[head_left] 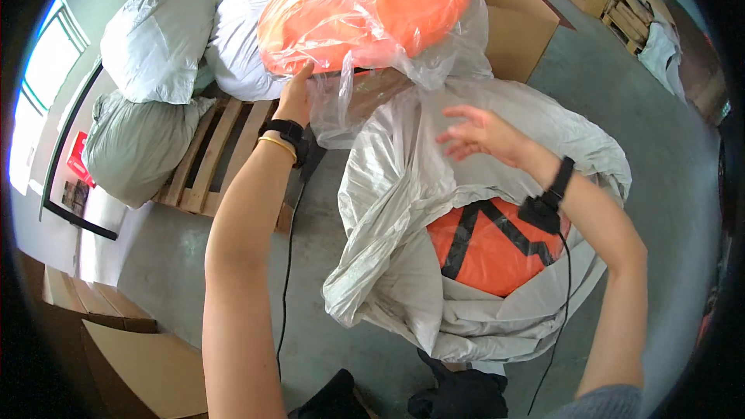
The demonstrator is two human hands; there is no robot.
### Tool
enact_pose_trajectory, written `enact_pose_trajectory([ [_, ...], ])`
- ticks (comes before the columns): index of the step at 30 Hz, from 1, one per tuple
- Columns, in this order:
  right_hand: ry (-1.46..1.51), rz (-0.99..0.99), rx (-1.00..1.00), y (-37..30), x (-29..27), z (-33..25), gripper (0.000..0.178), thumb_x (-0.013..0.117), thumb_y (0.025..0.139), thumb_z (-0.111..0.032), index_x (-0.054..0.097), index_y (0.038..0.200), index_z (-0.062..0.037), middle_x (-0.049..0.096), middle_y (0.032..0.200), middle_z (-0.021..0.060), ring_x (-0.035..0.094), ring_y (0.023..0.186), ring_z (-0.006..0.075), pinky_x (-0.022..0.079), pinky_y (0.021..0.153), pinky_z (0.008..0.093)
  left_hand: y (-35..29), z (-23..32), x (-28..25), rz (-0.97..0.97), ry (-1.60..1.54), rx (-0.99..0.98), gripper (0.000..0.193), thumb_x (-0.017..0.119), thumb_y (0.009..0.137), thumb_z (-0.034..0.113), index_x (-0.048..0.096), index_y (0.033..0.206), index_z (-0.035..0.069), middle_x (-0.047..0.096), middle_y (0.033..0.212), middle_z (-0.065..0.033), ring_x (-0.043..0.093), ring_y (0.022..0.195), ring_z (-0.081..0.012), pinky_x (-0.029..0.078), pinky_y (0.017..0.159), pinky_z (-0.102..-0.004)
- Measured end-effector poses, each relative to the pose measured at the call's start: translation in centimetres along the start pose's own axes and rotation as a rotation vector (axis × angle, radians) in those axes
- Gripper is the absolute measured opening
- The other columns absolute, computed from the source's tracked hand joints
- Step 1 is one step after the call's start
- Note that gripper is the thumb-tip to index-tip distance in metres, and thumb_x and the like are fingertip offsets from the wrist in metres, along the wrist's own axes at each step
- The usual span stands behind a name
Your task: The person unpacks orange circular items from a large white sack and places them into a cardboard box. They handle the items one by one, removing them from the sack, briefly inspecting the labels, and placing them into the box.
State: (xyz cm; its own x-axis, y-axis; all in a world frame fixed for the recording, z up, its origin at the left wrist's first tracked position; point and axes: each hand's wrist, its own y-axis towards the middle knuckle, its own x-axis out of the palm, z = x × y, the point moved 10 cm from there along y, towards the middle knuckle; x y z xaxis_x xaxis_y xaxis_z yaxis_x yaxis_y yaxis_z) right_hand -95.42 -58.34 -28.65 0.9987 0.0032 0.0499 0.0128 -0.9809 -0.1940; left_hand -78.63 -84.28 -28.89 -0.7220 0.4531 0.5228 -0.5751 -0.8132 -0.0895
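A bulky, rounded orange item [365,8] wrapped in a clear plastic bag fills the top middle. My left hand [296,98] grips its lower left edge, thumb up, the other fingers mostly hidden. Loose clear plastic [334,112] hangs beside that hand. My right hand [487,135] is raised with fingers apart and holds nothing. Beneath it stands a large pale grey sack [388,264], its mouth spread wide. Inside the sack lies another orange item [497,252] with black bands across it. Each wrist wears a black strap with a device and a cable.
Full white and grey-green sacks [155,39] are piled at the left, by a wooden pallet [206,155]. Cardboard boxes stand behind the orange item [516,27] and at lower left [147,365]. Flattened cardboard [621,4] lies far right. Black cables [286,295] hang near my arms.
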Motion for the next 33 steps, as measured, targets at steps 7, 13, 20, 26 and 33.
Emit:
enact_pose_trajectory([
  [7,-0.105,-0.093,0.064,-12.4,3.0,0.0,0.041,0.054,0.088,-0.014,0.04,0.124,-0.0015,0.061,0.1,0.0122,0.061,0.08,0.0148,0.05,0.073,0.0284,2.7,5.0,2.8,0.078,0.122,0.388,0.059,0.064,0.074,0.011,0.033,0.125,0.009,0.052,0.112,-0.0138,0.055,0.093,-0.0244,0.047,0.076,-0.0395],
  [13,-0.049,-0.076,0.112,-17.0,2.7,3.0,0.031,0.055,0.087,-0.011,0.049,0.115,-0.0005,0.062,0.098,0.0085,0.06,0.082,0.0123,0.05,0.076,0.0267,5.7,7.1,5.0,0.242,0.2,0.241,0.049,0.062,0.073,0.013,0.039,0.116,0.01,0.056,0.1,-0.0137,0.057,0.083,-0.0266,0.048,0.067,-0.037],
  [20,0.049,-0.049,0.188,-19.3,2.2,7.0,0.027,0.055,0.088,-0.01,0.051,0.112,0.0004,0.061,0.101,0.0085,0.06,0.091,0.0139,0.05,0.079,0.0278,8.4,-1.7,-0.9,0.028,0.056,0.005,0.023,0.057,0.077,0.011,0.056,0.1,0.006,0.061,0.081,-0.0094,0.06,0.07,-0.0224,0.05,0.061,-0.0327],
  [26,0.086,0.009,0.197,-20.8,1.2,9.1,0.025,0.055,0.088,-0.009,0.051,0.111,0.0008,0.062,0.098,0.0098,0.06,0.09,0.0149,0.05,0.08,0.0281,5.0,0.7,4.2,0.058,0.003,0.032,0.026,0.059,0.081,0.017,0.053,0.104,0.008,0.06,0.077,-0.0053,0.061,0.078,-0.0245,0.05,0.065,-0.041],
  [33,0.114,-0.144,0.155,-20.4,3.5,8.9,0.024,0.054,0.088,-0.009,0.052,0.11,0.0009,0.062,0.097,0.0104,0.06,0.088,0.0146,0.049,0.08,0.0284,16.3,15.5,4.9,-0.256,0.55,0.325,0.016,0.054,0.084,0.02,0.053,0.092,0.007,0.06,0.079,-0.0072,0.059,0.073,-0.0223,0.048,0.065,-0.0368],
])
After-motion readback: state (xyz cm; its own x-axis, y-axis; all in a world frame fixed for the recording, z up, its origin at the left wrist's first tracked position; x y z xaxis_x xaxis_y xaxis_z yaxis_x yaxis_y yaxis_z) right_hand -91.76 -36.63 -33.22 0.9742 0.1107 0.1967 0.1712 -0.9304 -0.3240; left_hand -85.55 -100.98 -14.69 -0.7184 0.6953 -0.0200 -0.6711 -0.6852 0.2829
